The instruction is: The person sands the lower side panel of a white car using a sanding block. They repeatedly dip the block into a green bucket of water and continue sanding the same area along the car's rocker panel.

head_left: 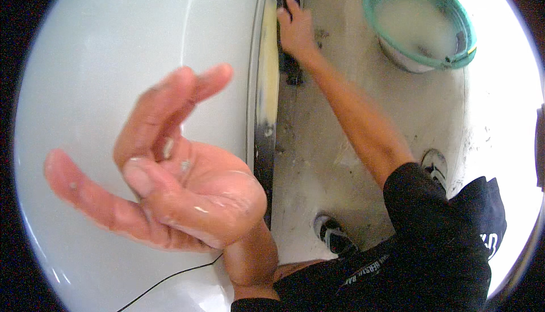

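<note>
Left hand (pixel 170 176) lifted wet and spread, holding nothing, over the white car panel (pixel 113 57), right hand (pixel 295 28) at twelve o'clock gripping a dark sponge (pixel 290 65) against its yellowish edge, much unwashed, bucket (pixel 420 22) at one o'clock.

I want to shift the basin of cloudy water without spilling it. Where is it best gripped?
Take the basin by its green rim, one hand on each of two opposite sides, coming from above. It stands upright on the floor, is wide and round, and holds cloudy water well up its wall, so a level two-sided lift is probably safest. No handle shows.
</note>
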Motion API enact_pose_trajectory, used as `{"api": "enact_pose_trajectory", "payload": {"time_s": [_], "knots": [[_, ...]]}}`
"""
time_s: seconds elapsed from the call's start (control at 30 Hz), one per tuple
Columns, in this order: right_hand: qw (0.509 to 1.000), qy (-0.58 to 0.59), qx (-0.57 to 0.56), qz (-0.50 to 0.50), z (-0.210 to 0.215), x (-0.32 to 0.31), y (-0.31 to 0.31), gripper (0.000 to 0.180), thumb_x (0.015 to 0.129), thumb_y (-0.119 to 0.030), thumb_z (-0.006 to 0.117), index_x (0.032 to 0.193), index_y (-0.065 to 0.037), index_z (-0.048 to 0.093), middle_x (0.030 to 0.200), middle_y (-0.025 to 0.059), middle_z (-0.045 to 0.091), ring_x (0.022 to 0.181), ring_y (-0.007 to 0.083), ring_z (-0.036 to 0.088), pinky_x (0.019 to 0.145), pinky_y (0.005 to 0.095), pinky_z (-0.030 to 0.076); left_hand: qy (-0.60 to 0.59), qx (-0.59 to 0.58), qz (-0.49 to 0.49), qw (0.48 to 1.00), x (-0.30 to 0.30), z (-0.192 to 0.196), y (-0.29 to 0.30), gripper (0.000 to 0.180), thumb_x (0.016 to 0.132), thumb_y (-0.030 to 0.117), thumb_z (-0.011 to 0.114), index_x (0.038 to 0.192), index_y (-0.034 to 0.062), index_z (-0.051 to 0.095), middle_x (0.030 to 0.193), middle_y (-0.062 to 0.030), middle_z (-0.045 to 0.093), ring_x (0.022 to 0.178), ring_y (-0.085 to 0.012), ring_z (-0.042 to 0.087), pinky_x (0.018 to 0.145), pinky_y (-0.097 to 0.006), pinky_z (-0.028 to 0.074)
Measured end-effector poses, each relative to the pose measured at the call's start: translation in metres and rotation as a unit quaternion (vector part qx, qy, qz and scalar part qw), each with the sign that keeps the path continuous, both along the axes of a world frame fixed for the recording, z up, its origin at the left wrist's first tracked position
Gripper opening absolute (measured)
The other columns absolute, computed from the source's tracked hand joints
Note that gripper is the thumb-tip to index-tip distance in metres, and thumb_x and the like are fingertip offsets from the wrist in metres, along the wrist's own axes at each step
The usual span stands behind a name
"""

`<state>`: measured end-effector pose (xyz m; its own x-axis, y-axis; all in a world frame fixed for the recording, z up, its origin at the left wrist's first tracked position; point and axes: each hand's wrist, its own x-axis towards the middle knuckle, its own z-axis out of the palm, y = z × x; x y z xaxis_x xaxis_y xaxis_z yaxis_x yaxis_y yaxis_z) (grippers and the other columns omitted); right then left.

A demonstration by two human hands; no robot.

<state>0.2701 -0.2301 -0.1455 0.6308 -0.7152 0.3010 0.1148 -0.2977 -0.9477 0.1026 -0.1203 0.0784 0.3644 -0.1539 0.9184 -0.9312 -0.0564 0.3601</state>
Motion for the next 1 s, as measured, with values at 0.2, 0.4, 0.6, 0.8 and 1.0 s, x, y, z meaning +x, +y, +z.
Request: {"api": "enact_pose_trajectory", "payload": {"time_s": [0.2, 0.4, 0.6, 0.8, 1.0], "knots": [[0.995, 0.094, 0.021, 0.041, 0.018, -0.049, 0.038, 0.054, 0.093, -0.027, 0.05, 0.143, -0.01, 0.039, 0.102, 0.034, 0.051, 0.095, 0.0449, 0.057, 0.085, 0.0459, 0.046, -0.016, -0.01, 0.037, 0.999, -0.005, 0.008, -0.002, 0.053, 0.09, 0.012, 0.035, 0.139, -0.0062, 0.025, 0.091, -0.0383, 0.059, 0.078, -0.0474, 0.065, 0.062, -0.052, 0.061], [0.99, 0.077, 0.101, 0.066, 0.005, -0.064, 0.035, 0.057, 0.093, -0.034, 0.048, 0.145, -0.016, 0.035, 0.115, 0.038, 0.043, 0.1, 0.0536, 0.051, 0.091, 0.0542, 0.043, -0.044, -0.028, 0.07, 0.996, -0.016, 0.016, -0.007, 0.053, 0.09, 0.012, 0.036, 0.139, -0.0037, 0.027, 0.093, -0.0399, 0.058, 0.076, -0.0484, 0.065, 0.062, -0.052, 0.061], [0.99, 0.119, -0.063, 0.05, 0.034, -0.133, 0.1, 0.055, 0.094, -0.029, 0.05, 0.146, -0.018, 0.036, 0.104, 0.0329, 0.046, 0.099, 0.049, 0.054, 0.084, 0.0523, 0.045, -0.062, -0.004, 0.068, 0.996, -0.029, 0.025, -0.001, 0.052, 0.09, 0.011, 0.036, 0.141, 0.0018, 0.028, 0.092, -0.0413, 0.058, 0.077, -0.051, 0.064, 0.064, -0.054, 0.06], [0.982, 0.15, 0.1, 0.052, 0.026, -0.106, 0.049, 0.053, 0.093, -0.028, 0.051, 0.144, -0.021, 0.037, 0.106, 0.032, 0.044, 0.102, 0.0512, 0.051, 0.088, 0.0515, 0.045, -0.073, -0.017, 0.005, 0.997, -0.024, 0.033, 0.027, 0.052, 0.088, 0.01, 0.035, 0.14, 0.0023, 0.031, 0.093, -0.0424, 0.057, 0.077, -0.0528, 0.063, 0.065, -0.055, 0.06], [0.991, 0.113, 0.005, 0.068, 0.027, -0.145, 0.108, 0.056, 0.092, -0.031, 0.052, 0.144, -0.017, 0.037, 0.109, 0.0366, 0.044, 0.096, 0.0531, 0.053, 0.086, 0.0517, 0.047, -0.144, 0.005, 0.091, 0.985, -0.046, 0.042, 0.04, 0.053, 0.088, 0.009, 0.031, 0.14, 0.0134, 0.033, 0.098, -0.0438, 0.055, 0.076, -0.0549, 0.063, 0.067, -0.056, 0.06]]}}
